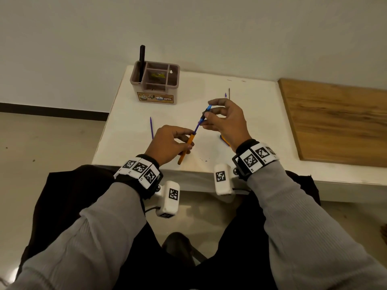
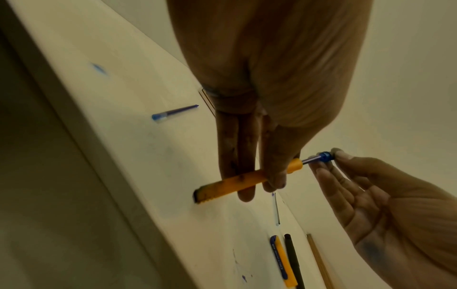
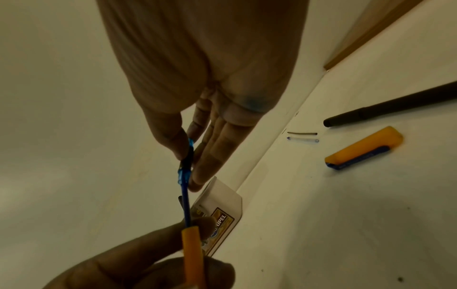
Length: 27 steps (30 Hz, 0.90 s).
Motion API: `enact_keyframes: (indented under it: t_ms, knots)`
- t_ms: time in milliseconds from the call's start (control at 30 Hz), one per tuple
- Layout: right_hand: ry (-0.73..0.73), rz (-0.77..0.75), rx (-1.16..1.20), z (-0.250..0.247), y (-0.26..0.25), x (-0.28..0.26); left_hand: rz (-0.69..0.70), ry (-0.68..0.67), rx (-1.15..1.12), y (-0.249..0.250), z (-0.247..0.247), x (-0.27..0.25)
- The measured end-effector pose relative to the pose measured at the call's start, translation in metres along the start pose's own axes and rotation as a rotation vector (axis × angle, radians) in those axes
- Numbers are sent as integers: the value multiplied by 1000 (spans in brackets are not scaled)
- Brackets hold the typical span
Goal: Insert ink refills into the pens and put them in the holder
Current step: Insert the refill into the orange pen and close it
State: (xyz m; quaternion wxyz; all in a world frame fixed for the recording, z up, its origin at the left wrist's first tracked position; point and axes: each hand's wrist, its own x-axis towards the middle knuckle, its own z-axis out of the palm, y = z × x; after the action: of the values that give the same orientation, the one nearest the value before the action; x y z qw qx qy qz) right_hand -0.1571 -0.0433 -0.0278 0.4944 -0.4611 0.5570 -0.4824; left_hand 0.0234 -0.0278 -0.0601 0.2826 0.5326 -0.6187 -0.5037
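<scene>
My left hand (image 1: 173, 143) grips an orange pen barrel (image 1: 186, 150) (image 2: 237, 181) (image 3: 194, 252) above the white table. A blue ink refill (image 1: 201, 122) (image 3: 185, 203) sticks partly out of the barrel's open end. My right hand (image 1: 222, 120) pinches the refill's blue and black tip section (image 3: 186, 162) (image 2: 323, 156) between thumb and fingers. The brown divided holder (image 1: 155, 80) stands at the table's far left with a black pen (image 1: 142, 61) upright in it.
A loose blue refill (image 1: 151, 127) (image 2: 173, 113) lies left of my hands. Two thin refills (image 1: 227, 94) (image 3: 303, 136) lie farther back. An orange cap with a blue clip (image 3: 363, 148) (image 2: 281, 260) and a black pen (image 3: 390, 107) lie at the right. A wooden board (image 1: 339, 120) borders the table's right side.
</scene>
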Motion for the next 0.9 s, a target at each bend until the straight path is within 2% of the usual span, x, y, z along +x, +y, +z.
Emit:
enact_keyframes:
  t_ms: [333,500,767,900]
  knots:
    - [-42,-11,-73,-2,5,2,-29,-10,26,0,3,1]
    - [-174,-22,-206,-2,7,0,18,22,19,2,1,2]
    - [-216,-13,-294,-1,11,0,77,9,26,2,1,-2]
    - [-287,3,-197,-3,14,-1,84,14,-41,4,3,-2]
